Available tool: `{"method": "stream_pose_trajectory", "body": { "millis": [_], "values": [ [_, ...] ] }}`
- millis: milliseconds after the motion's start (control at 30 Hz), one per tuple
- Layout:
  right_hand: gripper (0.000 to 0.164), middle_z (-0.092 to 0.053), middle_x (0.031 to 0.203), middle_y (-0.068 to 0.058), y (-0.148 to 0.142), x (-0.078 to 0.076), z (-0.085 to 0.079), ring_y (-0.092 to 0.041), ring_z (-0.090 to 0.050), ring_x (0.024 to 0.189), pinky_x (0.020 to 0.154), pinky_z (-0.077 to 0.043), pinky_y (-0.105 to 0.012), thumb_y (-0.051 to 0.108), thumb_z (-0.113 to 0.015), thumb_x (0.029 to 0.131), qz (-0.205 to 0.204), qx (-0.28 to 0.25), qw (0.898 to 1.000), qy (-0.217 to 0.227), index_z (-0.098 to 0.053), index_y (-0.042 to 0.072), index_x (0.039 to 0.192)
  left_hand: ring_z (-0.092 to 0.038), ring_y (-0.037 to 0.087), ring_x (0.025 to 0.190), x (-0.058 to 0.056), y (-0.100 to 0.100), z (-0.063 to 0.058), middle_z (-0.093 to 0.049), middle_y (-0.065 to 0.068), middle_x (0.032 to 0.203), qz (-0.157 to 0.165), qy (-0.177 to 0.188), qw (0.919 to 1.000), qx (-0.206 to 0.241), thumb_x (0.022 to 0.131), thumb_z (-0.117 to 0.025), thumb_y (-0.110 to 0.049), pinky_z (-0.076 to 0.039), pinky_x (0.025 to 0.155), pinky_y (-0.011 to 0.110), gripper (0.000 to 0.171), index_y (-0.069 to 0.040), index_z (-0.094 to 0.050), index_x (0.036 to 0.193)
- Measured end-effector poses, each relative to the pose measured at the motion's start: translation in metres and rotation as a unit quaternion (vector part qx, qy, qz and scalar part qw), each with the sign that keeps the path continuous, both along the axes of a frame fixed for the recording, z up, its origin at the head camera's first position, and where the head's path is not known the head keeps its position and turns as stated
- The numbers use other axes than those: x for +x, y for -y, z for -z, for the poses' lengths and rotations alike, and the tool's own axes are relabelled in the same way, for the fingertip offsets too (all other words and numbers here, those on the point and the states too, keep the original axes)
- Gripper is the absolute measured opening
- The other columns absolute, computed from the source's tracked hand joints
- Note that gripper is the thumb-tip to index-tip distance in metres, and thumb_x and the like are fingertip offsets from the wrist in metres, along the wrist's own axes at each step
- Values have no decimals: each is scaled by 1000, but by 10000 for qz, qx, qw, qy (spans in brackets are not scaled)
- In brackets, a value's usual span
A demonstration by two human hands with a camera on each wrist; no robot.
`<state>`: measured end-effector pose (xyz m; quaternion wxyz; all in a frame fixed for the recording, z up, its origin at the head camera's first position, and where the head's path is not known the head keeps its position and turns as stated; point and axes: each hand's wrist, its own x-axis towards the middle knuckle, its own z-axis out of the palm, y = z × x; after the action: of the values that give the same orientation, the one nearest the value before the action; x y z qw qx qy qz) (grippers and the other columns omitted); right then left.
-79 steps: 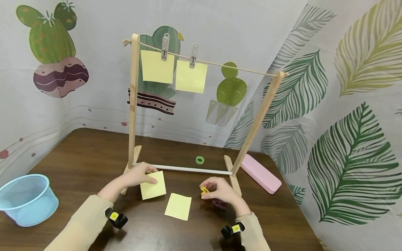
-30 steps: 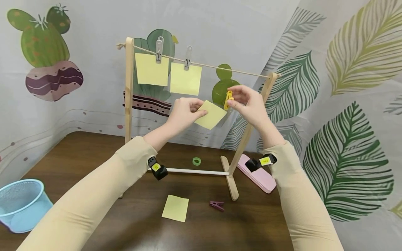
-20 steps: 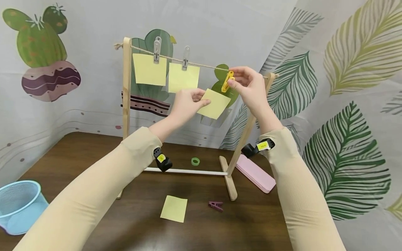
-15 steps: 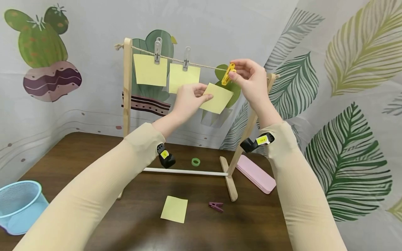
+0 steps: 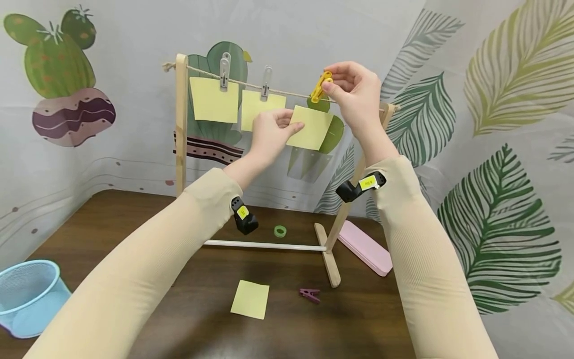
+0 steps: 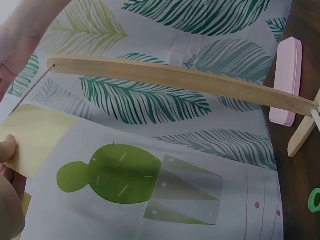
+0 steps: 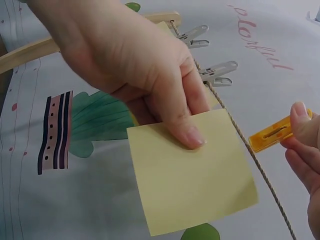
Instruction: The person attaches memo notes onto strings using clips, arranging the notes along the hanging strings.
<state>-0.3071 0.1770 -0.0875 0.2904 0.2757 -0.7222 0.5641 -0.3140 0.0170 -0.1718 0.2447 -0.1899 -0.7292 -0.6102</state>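
My left hand [image 5: 272,133] pinches a yellow sticky note [image 5: 312,130] by its left edge, just below the rope [image 5: 291,93] of a wooden stand. In the right wrist view the thumb lies across the front of that note [image 7: 195,175]. Above the note, my right hand [image 5: 356,92] pinches a yellow clothespin [image 5: 321,87] between thumb and fingers. The clothespin's tip is at the rope; whether it touches cannot be told. Two more sticky notes, a left one [image 5: 214,102] and one beside it [image 5: 257,104], hang from the rope under clear clips [image 5: 225,70].
On the brown table [image 5: 179,319] lie a sticky note [image 5: 250,299], a purple clothespin [image 5: 310,295] and a green tape ring [image 5: 280,231]. A pink case [image 5: 365,248] sits by the right foot of the stand [image 5: 329,264]. A blue mesh basket [image 5: 40,309] stands at the left.
Both hands have risen from the table to the rope, bringing the note and the yellow clothespin. In the last half second the note has straightened and the clothespin has moved up to the rope.
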Motion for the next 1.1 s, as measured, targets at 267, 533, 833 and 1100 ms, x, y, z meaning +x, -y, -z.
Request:
{"method": "stream_pose_trajectory", "body": {
  "millis": [267, 533, 833, 1100],
  "values": [
    [10, -68, 75, 7, 6, -3, -11, -6, -66, 71, 80, -55, -20, -3, -73, 84, 652, 250, 9973, 230, -72, 4, 92, -68, 27, 109, -12, 3, 5, -69, 22, 116, -87, 309, 9987, 397, 87, -75, -13, -53, 93, 29, 40, 6, -65, 121],
    [9, -67, 71, 10, 9, -3, -18, -6, -66, 71, 81, -53, -22, 1, -75, 84, 747, 304, 9945, 669, -73, 9, 86, -67, 29, 111, -14, 2, 7, -68, 23, 117, -113, 320, 9984, 453, 87, -74, -12, -53, 95, 31, 41, 7, -64, 122],
    [10, -67, 69, 10, 8, -4, -22, -6, -64, 72, 78, -50, -22, 4, -75, 85, 874, 497, 9879, 1180, -72, 13, 83, -67, 28, 109, -13, -1, 5, -69, 22, 116, -198, 225, 9982, 516, 87, -74, -12, -52, 94, 28, 39, 6, -65, 120],
    [10, -67, 68, 10, 8, -7, -19, -7, -64, 73, 80, -54, -22, 4, -74, 85, 838, 741, 9851, 1307, -71, 14, 82, -67, 27, 111, -17, 1, 6, -69, 21, 118, -153, 270, 9982, 504, 88, -74, -13, -52, 95, 27, 40, 6, -64, 122]
  ]
}}
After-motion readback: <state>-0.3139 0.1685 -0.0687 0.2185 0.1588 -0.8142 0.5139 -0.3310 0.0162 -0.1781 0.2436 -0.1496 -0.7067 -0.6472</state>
